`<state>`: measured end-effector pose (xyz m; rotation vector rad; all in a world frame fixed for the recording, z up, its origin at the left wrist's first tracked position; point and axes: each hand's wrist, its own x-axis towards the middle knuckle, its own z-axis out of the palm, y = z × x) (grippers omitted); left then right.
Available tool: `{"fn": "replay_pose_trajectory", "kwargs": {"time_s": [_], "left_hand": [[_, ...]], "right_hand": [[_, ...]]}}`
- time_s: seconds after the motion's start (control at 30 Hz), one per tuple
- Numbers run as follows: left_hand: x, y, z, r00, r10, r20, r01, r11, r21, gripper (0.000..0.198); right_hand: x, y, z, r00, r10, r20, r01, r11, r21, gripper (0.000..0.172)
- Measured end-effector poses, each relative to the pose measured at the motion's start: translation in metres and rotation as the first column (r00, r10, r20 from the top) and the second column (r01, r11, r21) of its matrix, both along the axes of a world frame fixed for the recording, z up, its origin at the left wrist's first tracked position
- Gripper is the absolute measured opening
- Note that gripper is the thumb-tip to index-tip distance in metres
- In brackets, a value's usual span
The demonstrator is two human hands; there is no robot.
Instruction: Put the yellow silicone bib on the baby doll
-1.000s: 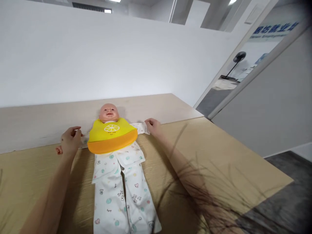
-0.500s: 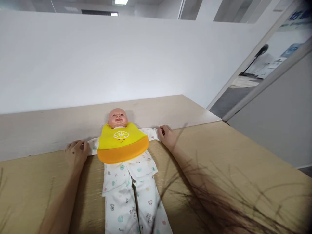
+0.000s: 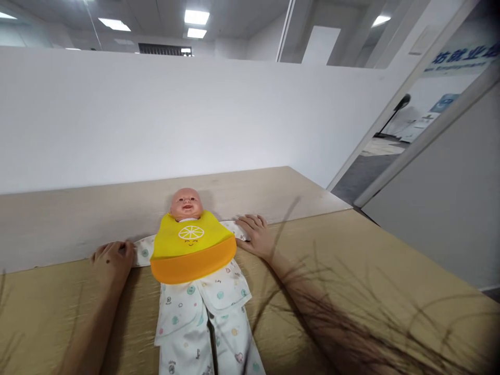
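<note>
A baby doll [image 3: 186, 203] lies face up on the table with its arms spread. It wears a yellow bib [image 3: 205, 225] with a citrus-slice print and an orange catch pocket, over a white patterned top [image 3: 222, 287] and matching trousers [image 3: 234, 333]. At the end of the sleeve on the left, my left hand [image 3: 111, 260] is closed with curled fingers at the cuff; the doll's hand there is hidden. My right hand [image 3: 255, 237] rests over the other sleeve [image 3: 231, 227], fingers stretched out and thumb apart below the cuff.
The wooden table [image 3: 351, 260] has a paler strip [image 3: 258, 183] along its back. Behind it rises a white partition wall [image 3: 156, 120] with glass above. A doorway [image 3: 359, 166] opens at the right. Dark hair strands cross the lower right of the view.
The view has tilted up, so the doll and table sit lower. My right hand has gone from curled fingers at the cuff to stretched fingers over the sleeve. The left stays at its cuff.
</note>
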<state>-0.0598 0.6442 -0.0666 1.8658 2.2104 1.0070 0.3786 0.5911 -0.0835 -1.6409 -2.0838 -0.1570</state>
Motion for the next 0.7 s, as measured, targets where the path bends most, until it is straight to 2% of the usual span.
{"fn": "replay_pose_trajectory", "kwargs": {"time_s": [0.1, 0.23, 0.3, 0.43, 0.53, 0.6, 0.7], "left_hand": [[0.002, -0.004, 0.000, 0.984, 0.055, -0.171, -0.039, 0.995, 0.094, 0.028], [0.007, -0.011, 0.003, 0.968, 0.041, -0.249, 0.016, 0.974, 0.225, 0.027], [0.011, -0.015, 0.004, 0.958, 0.013, -0.286, 0.067, 0.962, 0.265, 0.023], [0.021, -0.021, 0.000, 0.948, -0.125, -0.291, 0.198, 0.951, 0.238, 0.021], [0.023, -0.022, -0.008, 0.935, -0.201, -0.293, 0.268, 0.940, 0.213, 0.026], [0.021, -0.020, -0.016, 0.923, -0.209, -0.324, 0.302, 0.914, 0.270, 0.032], [0.015, -0.015, -0.026, 0.898, -0.189, -0.398, 0.370, 0.815, 0.447, 0.034]], "right_hand": [[-0.002, -0.001, 0.004, 0.999, -0.044, -0.027, 0.045, 0.999, 0.002, 0.042], [-0.009, -0.006, 0.013, 0.999, -0.051, 0.004, 0.051, 0.994, 0.100, 0.032], [-0.016, -0.009, 0.015, 0.998, -0.023, 0.058, 0.018, 0.996, 0.092, 0.030], [-0.032, -0.015, 0.009, 0.986, 0.098, 0.137, -0.097, 0.995, -0.014, 0.030], [-0.043, -0.019, 0.008, 0.974, 0.134, 0.183, -0.109, 0.984, -0.139, 0.026], [-0.048, -0.020, 0.011, 0.965, 0.148, 0.216, -0.096, 0.968, -0.233, 0.027], [-0.053, -0.021, 0.017, 0.958, 0.156, 0.238, -0.069, 0.938, -0.339, 0.031]]}}
